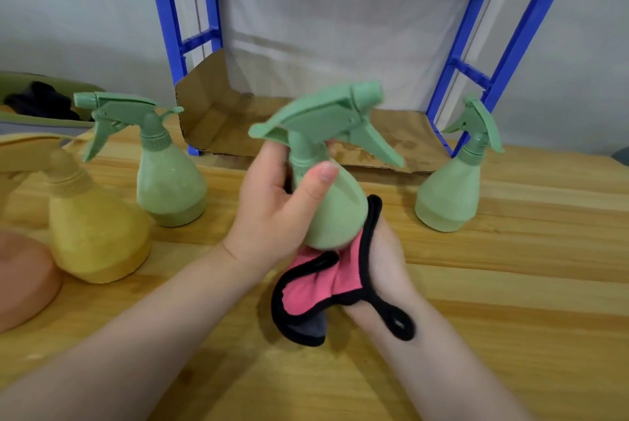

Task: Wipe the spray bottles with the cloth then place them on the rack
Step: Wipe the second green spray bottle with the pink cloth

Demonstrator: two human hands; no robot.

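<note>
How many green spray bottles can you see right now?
3. One green spray bottle stands left on the table, one stands right by the rack leg, and one is held in the hands. Others may be out of frame.

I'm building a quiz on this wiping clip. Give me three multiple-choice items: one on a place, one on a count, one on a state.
1. Where is the pink cloth?
A. on the rack
B. under the held bottle, in the right hand
C. draped over the yellow bottle

2. How many green spray bottles show?
A. one
B. two
C. three

3. The held green bottle is:
A. lifted off the table
B. lying on its side
C. standing on the rack

Answers:
1 B: the right hand cups the cloth against the bottle's base.
2 C: one on the left, one on the right, one held.
3 A: the left hand grips its neck above the table.
</note>
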